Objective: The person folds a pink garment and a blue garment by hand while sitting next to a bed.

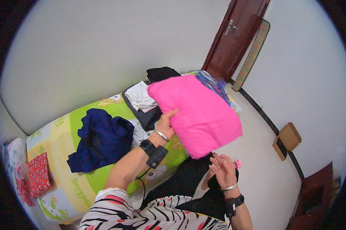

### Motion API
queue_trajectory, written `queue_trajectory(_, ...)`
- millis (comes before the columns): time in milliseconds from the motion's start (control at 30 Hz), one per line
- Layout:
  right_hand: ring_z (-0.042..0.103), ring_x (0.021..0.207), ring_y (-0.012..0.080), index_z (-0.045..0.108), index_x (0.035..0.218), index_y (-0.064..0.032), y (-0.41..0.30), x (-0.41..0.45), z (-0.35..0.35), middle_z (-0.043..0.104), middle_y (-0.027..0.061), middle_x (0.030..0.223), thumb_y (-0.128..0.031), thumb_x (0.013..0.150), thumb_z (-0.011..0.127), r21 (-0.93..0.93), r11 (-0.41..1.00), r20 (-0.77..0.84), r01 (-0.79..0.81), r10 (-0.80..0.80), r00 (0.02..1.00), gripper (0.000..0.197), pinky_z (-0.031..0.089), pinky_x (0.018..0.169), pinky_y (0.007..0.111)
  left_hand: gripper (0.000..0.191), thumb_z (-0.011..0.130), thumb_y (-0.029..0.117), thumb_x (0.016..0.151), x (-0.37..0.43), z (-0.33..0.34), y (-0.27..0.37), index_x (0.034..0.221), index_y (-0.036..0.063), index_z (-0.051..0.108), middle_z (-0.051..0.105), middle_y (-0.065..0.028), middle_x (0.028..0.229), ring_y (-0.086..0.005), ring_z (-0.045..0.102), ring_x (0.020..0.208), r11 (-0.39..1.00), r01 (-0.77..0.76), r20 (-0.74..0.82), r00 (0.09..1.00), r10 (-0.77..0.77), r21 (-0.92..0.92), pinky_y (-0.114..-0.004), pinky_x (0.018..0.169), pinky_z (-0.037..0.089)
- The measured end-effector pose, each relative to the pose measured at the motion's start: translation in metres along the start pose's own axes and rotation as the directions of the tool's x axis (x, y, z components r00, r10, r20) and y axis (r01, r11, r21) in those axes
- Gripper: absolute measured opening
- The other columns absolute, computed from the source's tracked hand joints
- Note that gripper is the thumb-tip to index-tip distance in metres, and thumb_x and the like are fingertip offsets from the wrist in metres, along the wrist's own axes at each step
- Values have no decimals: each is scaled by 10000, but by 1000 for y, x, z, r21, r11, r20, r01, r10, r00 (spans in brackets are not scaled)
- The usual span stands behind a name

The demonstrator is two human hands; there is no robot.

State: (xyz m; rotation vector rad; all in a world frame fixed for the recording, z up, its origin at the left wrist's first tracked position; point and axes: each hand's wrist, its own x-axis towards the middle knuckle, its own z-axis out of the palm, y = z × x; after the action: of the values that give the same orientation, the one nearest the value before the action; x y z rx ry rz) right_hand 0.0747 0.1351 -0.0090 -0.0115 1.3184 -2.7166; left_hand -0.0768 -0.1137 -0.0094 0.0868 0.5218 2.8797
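Note:
My left hand (166, 124) grips the left edge of a folded bright pink fleecy cloth (201, 115), its thumb lying on top. The cloth is held up over the far right end of a bed with a printed sheet (63, 138). Just below the cloth's lower corner, my right hand (223, 168) hangs with fingers apart and nothing in it. Partly behind the pink cloth lie a white folded garment (140, 96), a dark grey cloth (145, 119) and a black garment (162, 74). A crumpled navy blue garment (105, 141) rests on the bed to the left.
Several plastic-coated hangers (214, 86) lie at the bed's far end. A red patterned folded cloth (40, 174) is at the left end. An open cardboard box (286, 141) stands on the floor against the right wall. A brown door (239, 31) and a leaning padded board (252, 56) are behind.

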Motion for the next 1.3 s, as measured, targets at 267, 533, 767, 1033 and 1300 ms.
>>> queue_trajectory(267, 594, 807, 249, 503, 953, -39, -7, -9, -73, 570, 173, 982, -209, 810, 554, -190, 975, -332, -112, 44, 942, 229, 524, 658, 354, 377, 576, 123, 746, 53, -46, 123, 1091, 18, 469, 557, -131, 1013, -265, 537, 946, 963, -248, -2, 968, 250, 107, -409, 880, 417)
queue_trajectory(533, 606, 664, 187, 504, 914, -20, 1, -35, -158, 603, 124, 843, -182, 810, 571, -446, 868, -582, -220, -94, 808, 204, 527, 528, 279, 420, 609, 175, 713, 81, -172, 156, 1087, 27, 488, 548, -140, 1044, -290, 524, 968, 953, -127, -279, 938, 206, 274, -427, 890, 402)
queue_trajectory(767, 591, 550, 136, 514, 848, -45, 0, -32, -151, 615, 108, 748, -165, 827, 535, -329, 925, -630, -188, -67, 774, 124, 514, 455, 234, 377, 621, 158, 702, 88, -183, 156, 1041, 28, 518, 553, -135, 1027, -274, 528, 950, 963, -153, -264, 941, 211, 221, -423, 889, 405)
queue_trajectory(1033, 583, 565, 139, 486, 902, -40, -1, -32, -160, 607, 123, 795, -174, 831, 547, -345, 914, -640, -215, -61, 766, 163, 522, 465, 247, 371, 621, 149, 707, 94, -149, 166, 1037, 19, 515, 555, -125, 1027, -267, 529, 963, 943, -244, -196, 937, 289, 225, -419, 888, 407)
queue_trajectory(1300, 577, 548, 120, 498, 881, -41, 0, -30, -156, 611, 105, 763, -157, 830, 538, -378, 899, -639, -219, -82, 764, 133, 514, 458, 232, 358, 554, 186, 764, 112, -141, 182, 1084, 32, 508, 558, -127, 1066, -265, 529, 990, 955, -263, -91, 957, 277, 135, -404, 906, 399)
